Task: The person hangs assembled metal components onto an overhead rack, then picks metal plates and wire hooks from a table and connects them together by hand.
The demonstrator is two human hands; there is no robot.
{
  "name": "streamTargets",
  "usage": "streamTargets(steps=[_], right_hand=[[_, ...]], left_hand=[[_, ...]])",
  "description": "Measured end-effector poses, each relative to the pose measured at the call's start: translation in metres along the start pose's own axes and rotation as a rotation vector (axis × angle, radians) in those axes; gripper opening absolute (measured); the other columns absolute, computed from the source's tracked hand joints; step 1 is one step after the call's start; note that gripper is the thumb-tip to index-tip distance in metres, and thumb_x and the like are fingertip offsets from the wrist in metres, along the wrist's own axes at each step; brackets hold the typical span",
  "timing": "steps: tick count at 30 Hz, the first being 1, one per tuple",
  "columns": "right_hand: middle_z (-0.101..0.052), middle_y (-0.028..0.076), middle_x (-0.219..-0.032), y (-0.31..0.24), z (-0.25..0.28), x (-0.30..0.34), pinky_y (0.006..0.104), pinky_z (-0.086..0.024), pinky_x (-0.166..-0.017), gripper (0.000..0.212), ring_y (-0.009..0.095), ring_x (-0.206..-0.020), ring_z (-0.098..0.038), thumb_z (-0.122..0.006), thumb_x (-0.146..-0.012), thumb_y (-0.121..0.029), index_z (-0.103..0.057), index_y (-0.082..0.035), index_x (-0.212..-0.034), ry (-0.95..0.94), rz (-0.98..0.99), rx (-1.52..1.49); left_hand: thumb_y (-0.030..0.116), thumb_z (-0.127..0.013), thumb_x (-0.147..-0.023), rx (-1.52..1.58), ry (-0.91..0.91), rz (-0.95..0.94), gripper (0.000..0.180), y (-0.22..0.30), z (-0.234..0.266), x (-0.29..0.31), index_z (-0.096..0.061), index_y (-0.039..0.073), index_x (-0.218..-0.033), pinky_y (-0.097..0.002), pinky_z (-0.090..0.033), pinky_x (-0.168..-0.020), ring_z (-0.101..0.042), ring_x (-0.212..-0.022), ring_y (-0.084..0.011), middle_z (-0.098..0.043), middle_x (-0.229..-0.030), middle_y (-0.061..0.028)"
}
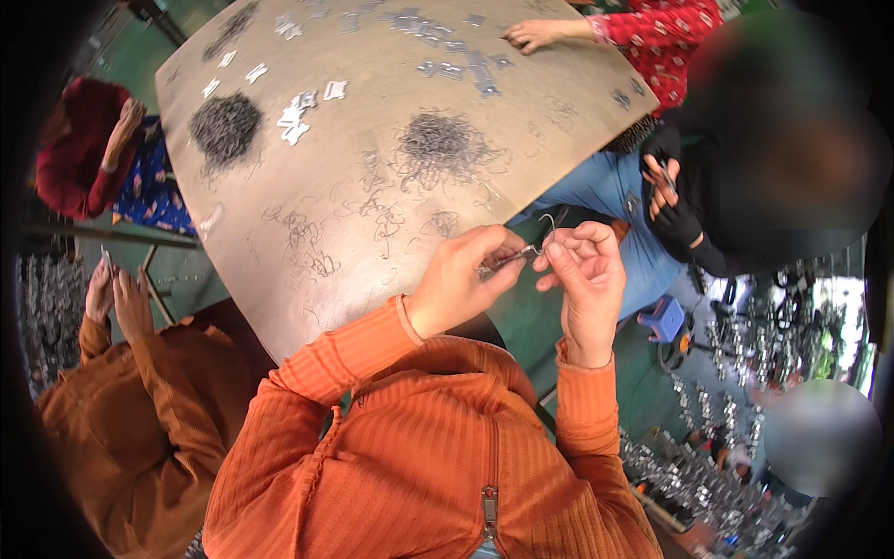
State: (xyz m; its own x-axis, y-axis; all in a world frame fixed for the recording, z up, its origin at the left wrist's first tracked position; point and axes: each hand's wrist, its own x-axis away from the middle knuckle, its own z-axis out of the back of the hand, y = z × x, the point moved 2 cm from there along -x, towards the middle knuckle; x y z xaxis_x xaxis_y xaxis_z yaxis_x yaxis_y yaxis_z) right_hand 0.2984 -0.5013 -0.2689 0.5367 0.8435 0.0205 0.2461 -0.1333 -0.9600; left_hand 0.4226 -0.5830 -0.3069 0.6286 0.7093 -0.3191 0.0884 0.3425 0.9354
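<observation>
Gripping dark tool (495,267) in left hand (466,279), thin wire (553,224) in right hand (589,279), near table edge (577,163) above green floor (529,321).

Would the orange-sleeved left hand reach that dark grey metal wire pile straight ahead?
Probably yes; nothing tall blocks the left hand from the wire pile, though it holds a dark metal tool.

From my remote seat, I have the left forearm (352,343) slanting up and across to the right, its left hand (468,278) curled closed with its back showing, while the right forearm (589,401) rises more upright to the right hand (589,279), thumb and fingers pinched just beside the other.
</observation>
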Motion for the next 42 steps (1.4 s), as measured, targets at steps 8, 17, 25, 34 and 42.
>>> streamTargets(steps=[8,17,25,34,42], right_hand=[[-0.06,0.01,-0.092,-0.009,0.03,0.034,0.0228,-0.053,-0.057,0.017,0.014,-0.072,-0.063,-0.061,-0.084,0.004,-0.048,-0.003,-0.093,0.253,0.112,-0.06],[-0.06,0.011,-0.094,-0.016,0.067,0.071,0.0235,-0.049,-0.069,0.018,0.012,-0.083,-0.057,-0.063,-0.081,0.008,-0.049,-0.003,-0.086,0.686,0.738,0.218],[-0.063,0.007,-0.091,-0.065,0.13,0.121,0.0196,-0.039,-0.051,0.018,0.008,-0.066,-0.053,-0.067,-0.078,0.004,-0.054,-0.004,-0.089,0.971,0.947,0.561],[-0.06,0.004,-0.082,-0.122,0.202,0.186,0.021,-0.036,-0.052,0.022,0.008,-0.065,-0.049,-0.069,-0.076,0.001,-0.057,-0.003,-0.094,1.249,0.899,0.683],[-0.06,0.005,-0.094,-0.141,0.241,0.225,0.0222,-0.039,-0.063,0.029,0.01,-0.076,-0.054,-0.069,-0.077,0.0,-0.054,-0.004,-0.101,1.465,0.903,0.661]], left_hand=[[0.0,-0.067,-0.075,0.012,-0.195,-0.098,0.016,0.02,-0.038,-0.014,-0.061,0.001,-0.089,-0.0262,-0.051,-0.064,-0.064,-0.071,-0.0153,-0.066,-0.082,-0.008],[-0.004,-0.067,-0.073,0.061,-0.338,-0.306,0.021,0.05,-0.121,-0.026,-0.065,0.0,-0.093,-0.0298,-0.049,-0.064,-0.062,-0.073,-0.0223,-0.063,-0.082,-0.0111],[-0.008,-0.065,-0.069,0.223,-0.424,-0.467,0.019,0.102,-0.217,-0.02,-0.065,-0.005,-0.088,-0.0291,-0.048,-0.063,-0.058,-0.068,-0.0215,-0.063,-0.078,-0.0107],[-0.005,-0.066,-0.072,0.361,-0.625,-0.559,0.014,0.143,-0.323,0.007,-0.066,-0.003,-0.085,-0.0284,-0.046,-0.06,-0.058,-0.066,-0.0203,-0.063,-0.074,-0.0095],[-0.004,-0.065,-0.078,0.504,-0.807,-0.628,0.017,0.178,-0.401,0.014,-0.068,-0.002,-0.094,-0.0252,-0.048,-0.061,-0.06,-0.069,-0.0148,-0.066,-0.082,-0.0098]])
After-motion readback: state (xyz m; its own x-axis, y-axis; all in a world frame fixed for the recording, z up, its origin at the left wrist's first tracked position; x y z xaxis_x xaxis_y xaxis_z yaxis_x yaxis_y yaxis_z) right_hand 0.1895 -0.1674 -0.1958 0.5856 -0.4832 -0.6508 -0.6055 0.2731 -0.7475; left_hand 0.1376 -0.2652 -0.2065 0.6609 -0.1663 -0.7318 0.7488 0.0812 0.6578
